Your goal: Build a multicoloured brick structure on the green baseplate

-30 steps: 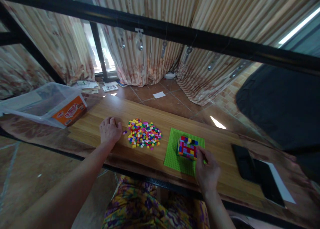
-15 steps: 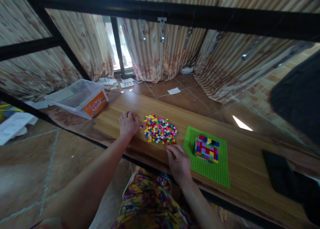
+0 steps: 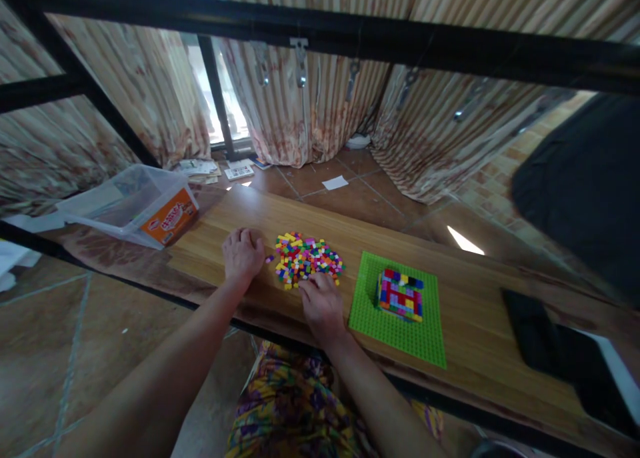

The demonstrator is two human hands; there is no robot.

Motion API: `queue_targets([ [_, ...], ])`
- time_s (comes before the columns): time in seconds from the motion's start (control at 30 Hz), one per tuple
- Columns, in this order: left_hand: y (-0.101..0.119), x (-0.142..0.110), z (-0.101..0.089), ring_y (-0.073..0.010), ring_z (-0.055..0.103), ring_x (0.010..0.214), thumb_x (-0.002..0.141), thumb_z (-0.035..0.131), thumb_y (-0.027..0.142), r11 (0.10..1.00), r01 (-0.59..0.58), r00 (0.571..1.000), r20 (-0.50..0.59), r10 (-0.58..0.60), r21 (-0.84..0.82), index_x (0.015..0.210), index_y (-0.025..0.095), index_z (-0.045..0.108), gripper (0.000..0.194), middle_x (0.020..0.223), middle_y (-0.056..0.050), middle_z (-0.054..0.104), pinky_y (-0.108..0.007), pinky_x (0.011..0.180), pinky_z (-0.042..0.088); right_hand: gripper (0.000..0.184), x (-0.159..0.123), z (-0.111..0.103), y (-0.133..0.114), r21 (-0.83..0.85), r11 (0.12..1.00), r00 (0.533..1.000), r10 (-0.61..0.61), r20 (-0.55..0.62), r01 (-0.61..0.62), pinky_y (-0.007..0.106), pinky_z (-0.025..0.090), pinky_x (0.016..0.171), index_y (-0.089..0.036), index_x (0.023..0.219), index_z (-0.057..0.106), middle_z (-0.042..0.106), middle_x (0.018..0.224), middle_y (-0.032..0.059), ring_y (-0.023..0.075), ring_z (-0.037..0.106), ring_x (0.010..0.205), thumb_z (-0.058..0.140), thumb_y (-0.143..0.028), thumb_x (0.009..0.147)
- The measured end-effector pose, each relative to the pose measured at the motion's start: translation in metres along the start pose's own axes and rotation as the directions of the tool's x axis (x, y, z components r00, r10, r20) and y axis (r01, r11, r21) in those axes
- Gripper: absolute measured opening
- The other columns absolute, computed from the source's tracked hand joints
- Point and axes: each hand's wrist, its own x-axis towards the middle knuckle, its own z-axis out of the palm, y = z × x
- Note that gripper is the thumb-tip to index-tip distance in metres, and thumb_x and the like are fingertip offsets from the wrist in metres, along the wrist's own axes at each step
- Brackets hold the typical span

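Carefully fingering the brick heap

My right hand (image 3: 324, 308) is bending over the near edge of the heap of loose bricks (image 3: 307, 255), its fingers bunching close together at the pieces; I can't tell whether they are gripping a brick or only touching the heap. My left hand (image 3: 243, 258) is resting on the table (image 3: 475, 351) palm down, fingers loosely curling. Nothing is showing in it, but its underside is hiding from view, so I can't be sure. One stray brick (image 3: 270, 259) is lying just beside its thumb, apart from the heap.

Over to my right, the brick model (image 3: 400, 295) is standing on the green board (image 3: 390, 335), and neither hand is touching it. A clear box (image 3: 171, 218) with an orange label is sitting off to my left.

Judging by this pose, I'm choosing a piece. The next move is calling for a light fingertip pinch on a single brick, as the pieces are lying crowded and could easily scatter.
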Motion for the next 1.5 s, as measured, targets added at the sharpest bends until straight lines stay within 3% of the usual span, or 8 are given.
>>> queue_targets([
  [0.5,0.002,0.000,-0.004,-0.0329,0.049,0.120,0.086,0.045,0.033,1.000,0.002,1.000,-0.008,-0.002,0.005,0.118,0.011,0.059,0.041,0.128,-0.019,0.056,-0.046,0.104,0.035,0.019,-0.017,-0.008,0.006,0.007,0.999,0.998,-0.046,-0.033,0.046,0.031,0.044,0.077,-0.020,0.081,0.066,0.063,0.087,0.0055,0.0188,0.053,0.087,0.052,-0.014,0.091],
  [0.77,0.002,-0.003,-0.002,-0.0321,0.049,0.119,0.087,0.045,0.033,1.000,-0.010,1.000,0.002,0.010,0.028,0.117,0.010,0.059,0.040,0.127,-0.017,0.057,-0.044,0.104,0.037,0.018,-0.014,-0.010,0.010,0.117,0.989,0.996,-0.090,0.003,0.089,0.033,0.044,0.080,-0.019,0.082,0.066,0.067,0.084,0.0050,0.0191,0.055,0.085,0.051,-0.015,0.091],
  [1.0,-0.003,0.000,-0.010,-0.0285,0.050,0.121,0.088,0.044,0.030,0.975,0.092,0.993,-0.055,-0.105,-0.203,0.117,0.011,0.058,0.038,0.127,-0.018,0.057,-0.043,0.106,0.036,0.017,-0.009,-0.025,0.006,0.348,0.936,0.987,0.104,-0.120,-0.056,0.033,0.051,0.083,-0.021,0.098,0.066,0.070,0.096,0.0055,0.0176,0.064,0.090,0.051,-0.023,0.092],
  [1.13,0.016,-0.035,-0.037,-0.0235,0.054,0.113,0.089,0.043,0.035,0.851,0.099,0.981,-0.093,-0.170,-0.515,0.117,0.013,0.057,0.038,0.119,-0.015,0.060,-0.038,0.100,0.042,0.019,-0.012,-0.047,0.003,0.414,0.906,0.973,0.171,-0.156,-0.093,0.030,0.054,0.079,-0.023,0.104,0.066,0.070,0.097,0.0048,0.0161,0.066,0.087,0.051,-0.024,0.091],
  [1.23,0.051,-0.078,-0.059,-0.0192,0.061,0.096,0.088,0.048,0.044,0.581,0.213,0.973,0.226,-0.052,-0.785,0.115,0.019,0.059,0.038,0.107,-0.007,0.065,-0.031,0.085,0.049,0.022,-0.017,-0.064,0.002,0.396,0.916,0.975,0.146,-0.169,-0.068,0.032,0.055,0.081,-0.024,0.109,0.065,0.069,0.101,0.0053,0.0166,0.066,0.090,0.050,-0.023,0.092],
  [1.33,0.089,-0.109,-0.077,-0.0157,0.060,0.075,0.083,0.055,0.049,0.343,0.442,0.842,0.515,0.159,-0.829,0.101,0.019,0.064,0.036,0.088,-0.004,0.066,-0.027,0.068,0.049,0.026,-0.022,-0.077,0.001,0.355,0.934,0.981,0.099,-0.166,-0.034,0.032,0.054,0.084,-0.024,0.114,0.063,0.069,0.104,0.0063,0.0170,0.066,0.095,0.049,-0.021,0.093],
  [1.4,0.107,-0.118,-0.086,-0.0134,0.056,0.066,0.079,0.061,0.047,0.265,0.516,0.772,0.576,0.266,-0.814,0.090,0.019,0.067,0.031,0.076,-0.001,0.063,-0.025,0.064,0.046,0.027,-0.026,-0.083,0.001,0.330,0.944,0.984,0.075,-0.160,-0.018,0.032,0.054,0.084,-0.023,0.116,0.061,0.068,0.104,0.0065,0.0168,0.065,0.095,0.048,-0.020,0.093],
  [1.5,0.118,-0.122,-0.093,-0.0122,0.052,0.062,0.074,0.066,0.042,0.226,0.564,0.732,0.608,0.308,-0.794,0.084,0.019,0.069,0.024,0.070,0.000,0.061,-0.025,0.062,0.044,0.027,-0.033,-0.089,0.002,0.308,0.951,0.983,0.075,-0.167,-0.020,0.032,0.054,0.083,-0.022,0.117,0.060,0.068,0.103,0.0069,0.0170,0.065,0.094,0.048,-0.021,0.094],
])
